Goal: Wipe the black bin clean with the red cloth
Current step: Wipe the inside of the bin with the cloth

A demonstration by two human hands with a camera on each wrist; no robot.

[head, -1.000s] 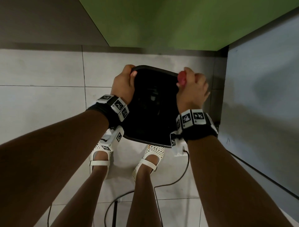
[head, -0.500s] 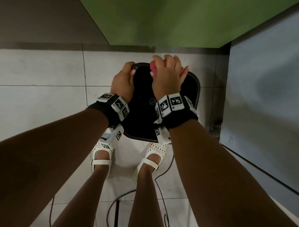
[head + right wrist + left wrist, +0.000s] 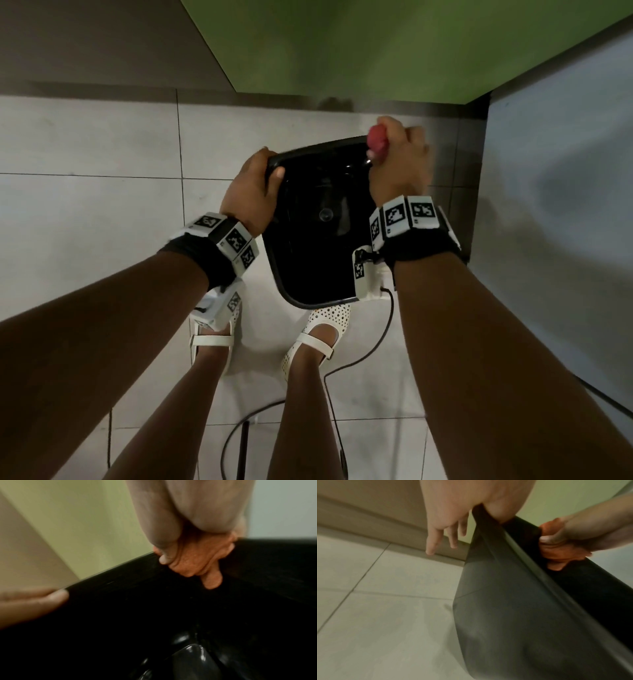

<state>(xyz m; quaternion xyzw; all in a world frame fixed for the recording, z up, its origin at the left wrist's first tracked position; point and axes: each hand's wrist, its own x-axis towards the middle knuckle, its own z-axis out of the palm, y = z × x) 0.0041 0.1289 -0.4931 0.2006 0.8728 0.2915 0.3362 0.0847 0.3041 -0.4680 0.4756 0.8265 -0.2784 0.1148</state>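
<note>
Above the tiled floor (image 3: 85, 212), from the head view, the bin (image 3: 310, 219) hung tilted over the feet. The left hand (image 3: 248, 193) clamped its left rim, thumb inside; the right hand (image 3: 399, 164) clenched the cloth (image 3: 376, 138) at the far right corner. In the left wrist view, fingers (image 3: 433, 540) lay outside the wall. In the right wrist view, the balled cloth (image 3: 197, 562) pressed the inner wall.

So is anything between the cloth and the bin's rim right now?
Nothing visible. The right hand grips the cloth directly against the bin at its far rim; the left hand holds the left rim, apart from it.
</note>
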